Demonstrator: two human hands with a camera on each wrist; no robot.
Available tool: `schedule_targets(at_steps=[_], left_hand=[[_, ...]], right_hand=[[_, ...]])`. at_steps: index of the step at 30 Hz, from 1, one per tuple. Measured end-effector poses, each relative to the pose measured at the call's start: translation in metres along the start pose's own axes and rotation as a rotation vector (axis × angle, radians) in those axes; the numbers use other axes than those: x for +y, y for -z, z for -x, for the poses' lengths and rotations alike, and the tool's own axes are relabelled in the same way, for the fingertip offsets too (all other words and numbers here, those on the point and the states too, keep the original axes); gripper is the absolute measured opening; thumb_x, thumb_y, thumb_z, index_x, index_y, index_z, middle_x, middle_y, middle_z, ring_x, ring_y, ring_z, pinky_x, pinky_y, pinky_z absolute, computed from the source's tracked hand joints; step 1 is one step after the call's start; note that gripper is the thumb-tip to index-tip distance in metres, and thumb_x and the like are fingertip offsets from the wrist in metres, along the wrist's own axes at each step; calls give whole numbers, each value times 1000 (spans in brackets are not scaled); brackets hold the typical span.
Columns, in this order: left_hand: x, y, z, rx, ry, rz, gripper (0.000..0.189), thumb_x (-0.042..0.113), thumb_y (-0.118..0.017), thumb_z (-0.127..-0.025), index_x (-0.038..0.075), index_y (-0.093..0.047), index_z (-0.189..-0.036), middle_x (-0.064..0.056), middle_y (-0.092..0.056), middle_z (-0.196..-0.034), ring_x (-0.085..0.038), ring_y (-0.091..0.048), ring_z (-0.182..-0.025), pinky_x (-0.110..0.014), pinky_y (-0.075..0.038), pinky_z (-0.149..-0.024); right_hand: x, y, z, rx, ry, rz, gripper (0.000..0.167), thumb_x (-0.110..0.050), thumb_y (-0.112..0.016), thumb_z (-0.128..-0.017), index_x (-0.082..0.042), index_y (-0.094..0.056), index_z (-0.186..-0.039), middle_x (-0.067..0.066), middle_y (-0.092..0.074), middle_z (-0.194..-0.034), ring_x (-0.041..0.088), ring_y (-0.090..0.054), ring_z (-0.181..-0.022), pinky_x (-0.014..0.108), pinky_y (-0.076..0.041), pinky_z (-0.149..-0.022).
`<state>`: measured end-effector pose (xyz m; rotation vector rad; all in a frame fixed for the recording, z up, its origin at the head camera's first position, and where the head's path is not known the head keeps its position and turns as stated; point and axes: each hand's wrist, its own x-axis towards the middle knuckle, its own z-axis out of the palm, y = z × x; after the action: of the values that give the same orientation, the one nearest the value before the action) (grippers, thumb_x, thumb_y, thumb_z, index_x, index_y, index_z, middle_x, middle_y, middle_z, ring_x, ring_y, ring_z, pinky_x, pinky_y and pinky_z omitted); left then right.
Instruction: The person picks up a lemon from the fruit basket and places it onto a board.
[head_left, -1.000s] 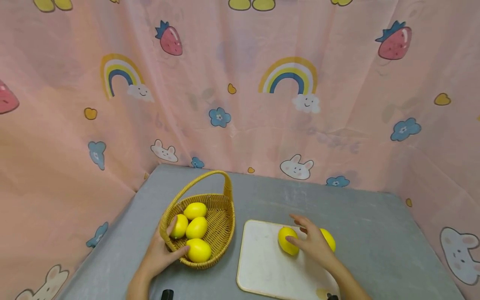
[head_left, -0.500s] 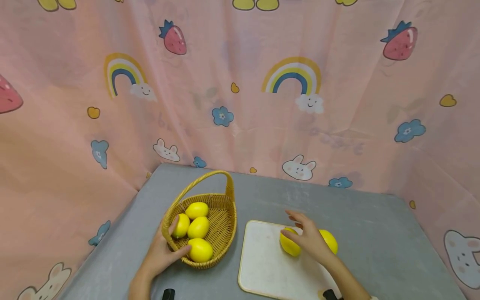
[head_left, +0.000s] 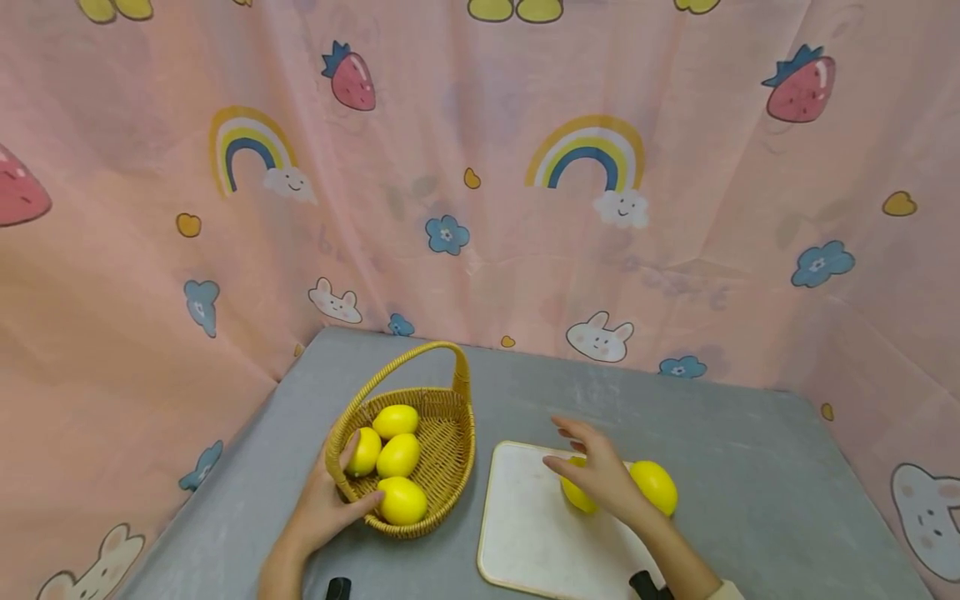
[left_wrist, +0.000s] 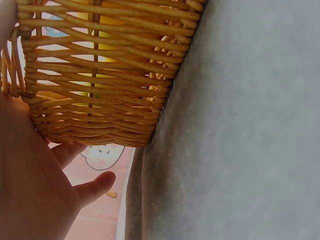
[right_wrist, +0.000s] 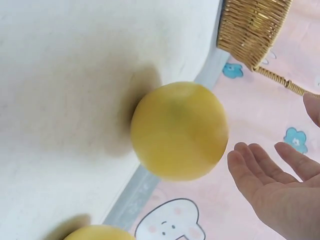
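Note:
A yellow wicker basket [head_left: 437,442] with a tall handle stands left of centre, several lemons [head_left: 399,456] inside. My left hand [head_left: 315,508] grips its near left side, thumb over the rim beside the front lemon. In the left wrist view the woven wall [left_wrist: 100,110] fills the upper left. On a white cutting board [head_left: 528,533] lies one lemon [head_left: 577,498], partly hidden by my right hand [head_left: 603,479], which hovers over it with fingers spread. The right wrist view shows a gap between that lemon [right_wrist: 180,132] and the fingers [right_wrist: 245,175]. Another lemon [head_left: 655,487] is right of the hand.
A grey cloth [head_left: 750,483] covers the table. Pink printed curtains [head_left: 487,275] hang behind and along both sides. Black wrist-camera parts [head_left: 339,588] show at the bottom edge.
My right hand has shifted left and slightly away from me, now covering more of the nearer lemon and less of the right one. The left hand keeps its grip on the basket.

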<state>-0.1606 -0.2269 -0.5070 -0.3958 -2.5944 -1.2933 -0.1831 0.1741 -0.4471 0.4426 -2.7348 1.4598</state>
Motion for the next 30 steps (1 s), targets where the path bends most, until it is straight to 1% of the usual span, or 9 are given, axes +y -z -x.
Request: schedule_targets(at_steps=[6,9,14,17,20,26,30], left_hand=[[-1,0,0,0,-3,-7,98,32,-86,-78,-7,-34,-151,-29,-5,-162,-52,-14,-144,-71,-19,-108],[-2,0,0,1,2,-5,98,32,-86,-78,-6,-33,-151,-29,-4,-162,-52,-14,-144,-71,-19,-108],[-2,0,-1,1,-8,-15,99,34,-86,-78,-6,-33,-151,-30,-5,-161,-52,-14,-144,-71,-19,-108],[-3,0,-1,4,-11,-19,100,34,-86,-77,-7,-33,-151,-31,-5,-161,-52,-14,-144,-71,-19,-108],[-2,0,-1,4,-16,-21,99,33,-86,-77,-7,-33,-151,-30,-5,-161,-51,-14,-144,-71,-19,-108],[-1,0,-2,7,-30,-2,98,32,-86,-77,-8,-34,-150,-29,-6,-162,-50,-15,-144,-70,-19,-107],[-2,0,-2,12,-35,10,98,30,-87,-77,-9,-35,-150,-29,-6,-162,-50,-16,-144,-69,-19,-107]], right_hand=[[-7,-10,-4,-17,45,-23,59,-9,-75,-89,6,-51,-140,25,-51,-141,43,-52,-125,55,-42,-103],[-12,-16,-8,-22,70,-30,58,-10,-76,-89,5,-52,-140,24,-52,-140,43,-53,-123,55,-43,-102],[-23,-26,-14,-24,110,-44,58,-11,-76,-88,4,-54,-139,23,-54,-139,41,-55,-122,55,-44,-101],[-28,-31,-16,-37,109,-66,58,-12,-76,-88,2,-54,-140,19,-54,-140,39,-54,-123,55,-43,-102],[-35,-36,-19,-48,118,-64,58,-11,-77,-88,0,-54,-140,17,-55,-139,37,-54,-124,54,-43,-102],[-43,-46,-23,-69,160,-67,57,-4,-76,-86,2,-55,-139,20,-55,-137,39,-55,-122,55,-44,-101],[-46,-52,-25,-90,187,-68,56,-4,-76,-87,3,-55,-138,20,-56,-136,41,-54,-121,55,-44,-100]])
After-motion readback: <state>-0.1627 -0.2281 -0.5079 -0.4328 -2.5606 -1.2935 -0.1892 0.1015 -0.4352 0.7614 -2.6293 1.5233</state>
